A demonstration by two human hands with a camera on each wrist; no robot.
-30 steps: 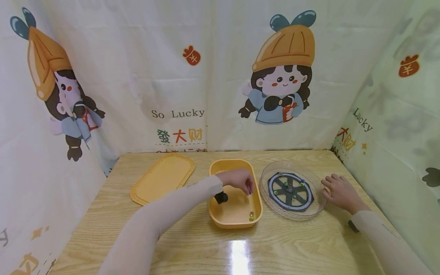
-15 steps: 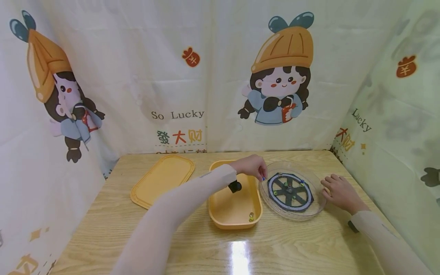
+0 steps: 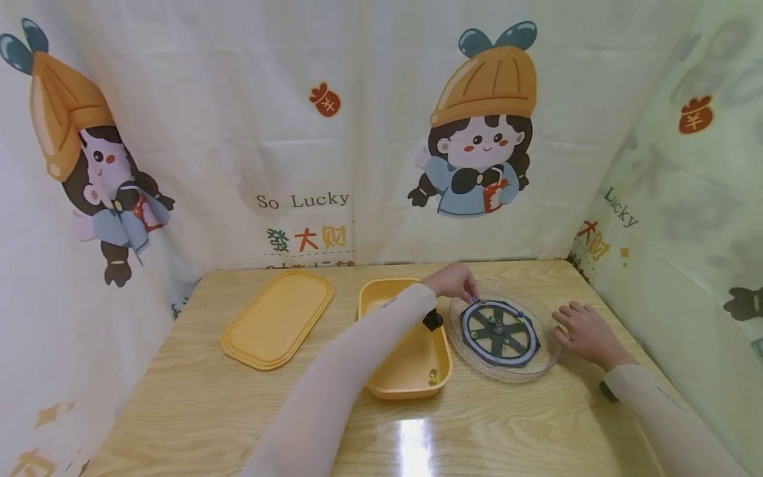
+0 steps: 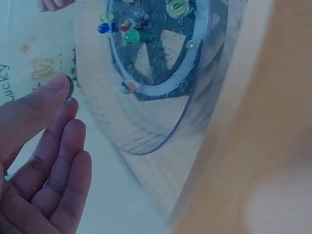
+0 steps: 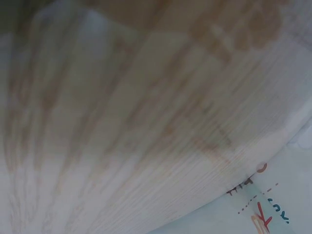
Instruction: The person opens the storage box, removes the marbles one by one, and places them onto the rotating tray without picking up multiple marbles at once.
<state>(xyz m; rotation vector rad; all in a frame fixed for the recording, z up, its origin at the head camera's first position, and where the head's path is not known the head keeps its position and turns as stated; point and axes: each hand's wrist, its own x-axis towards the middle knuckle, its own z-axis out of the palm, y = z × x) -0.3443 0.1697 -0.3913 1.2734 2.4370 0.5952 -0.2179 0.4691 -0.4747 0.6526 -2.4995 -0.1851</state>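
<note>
My left hand is over the back left rim of a clear round dish. Between thumb and fingertip it pinches a small marble, which looks dark in the left wrist view and is mostly hidden. Inside the dish lies a dark octagonal board with a white ring and spokes. Several marbles sit on it, including a green marble and a blue marble. My right hand rests by the dish's right rim, fingers loosely bent and holding nothing; whether they touch the rim is unclear.
A yellow-orange tub stands left of the dish, under my left forearm. Two marbles lie in its front right corner. Farther left, a matching flat lid lies on the wooden table. Printed curtains enclose the back and sides.
My left hand has moved right and back with the marble, out of the tub and over to the dish's rim. My right hand stays by the dish.
</note>
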